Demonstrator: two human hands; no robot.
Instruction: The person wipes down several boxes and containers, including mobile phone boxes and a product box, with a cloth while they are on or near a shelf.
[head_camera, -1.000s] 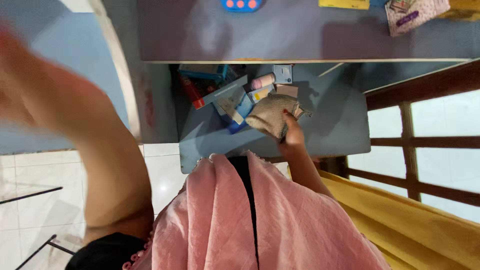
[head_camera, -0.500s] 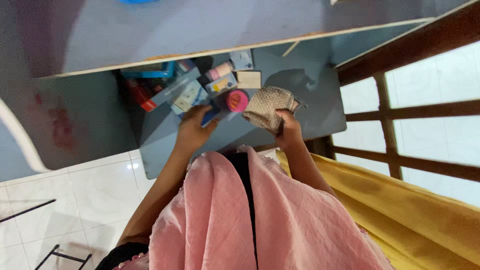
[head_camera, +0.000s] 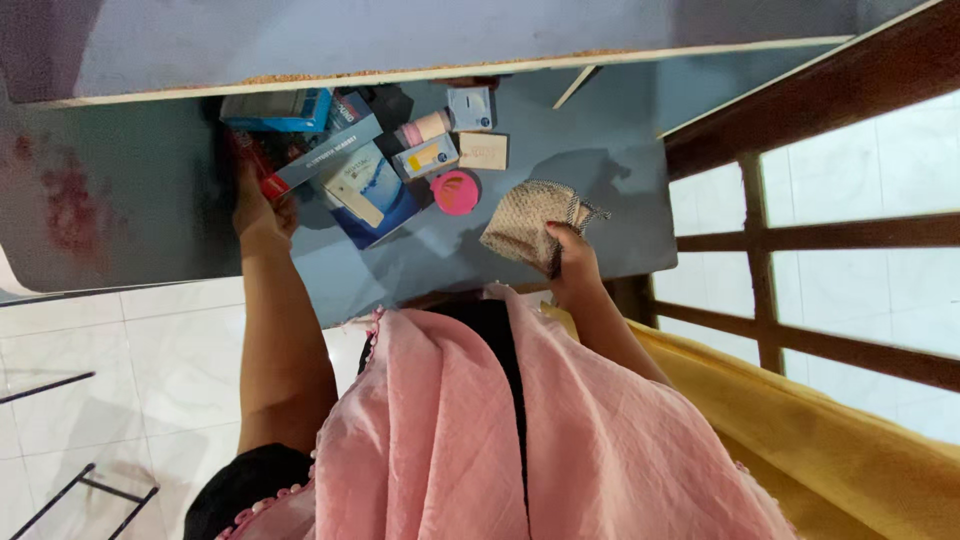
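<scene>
My right hand (head_camera: 573, 262) grips a beige woven pouch (head_camera: 528, 223) that rests on the blue-grey lower shelf (head_camera: 620, 170). My left hand (head_camera: 256, 210) reaches into the left of the pile and closes around a red packet (head_camera: 262, 172) beside a grey-blue box (head_camera: 330, 152). Between my hands lie a dark blue box with a light card on top (head_camera: 366, 190), a round pink tin (head_camera: 456, 192), a small pink roll (head_camera: 424, 128), a white and yellow tube box (head_camera: 426, 157) and a tan card (head_camera: 483, 151).
A grey tabletop (head_camera: 400, 35) overhangs the shelf from above. A light blue box (head_camera: 276, 108) lies at the back of the pile. A dark wooden railing (head_camera: 800, 110) stands to the right, over white tiles. A pink scarf (head_camera: 480, 430) and yellow cloth (head_camera: 840, 430) fill the foreground.
My left hand has moved from the pink tin leftward to the red packet. The pink tin now lies on the shelf. My right hand still holds the pouch.
</scene>
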